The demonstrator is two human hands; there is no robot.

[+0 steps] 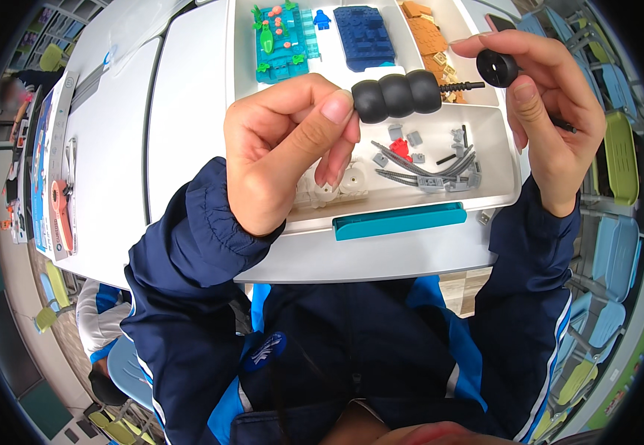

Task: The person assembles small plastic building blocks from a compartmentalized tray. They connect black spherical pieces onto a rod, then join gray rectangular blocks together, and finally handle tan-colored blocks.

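Between the thumb and fingers of my left hand (285,144) is a black lobed cylinder (397,97), held level above a white sorting tray (501,159). A thin ridged black rod (461,87) sticks out of its right end. My right hand (559,100) pinches a small round black wheel-like piece (497,68) just past the rod's tip, seemingly apart from it. Another thin dark piece (563,124) shows by that hand's lower fingers. Below, the tray's front compartment has curved grey pieces (433,170), a red piece (401,150) and white round pieces (352,180).
Farther back in the tray lie a teal plate build (281,44), dark blue plates (365,37) and orange-tan bricks (424,33). A teal handle (400,221) fronts the tray. At left are a box (51,163) and an orange tool (61,204). Chairs (618,159) line the right.
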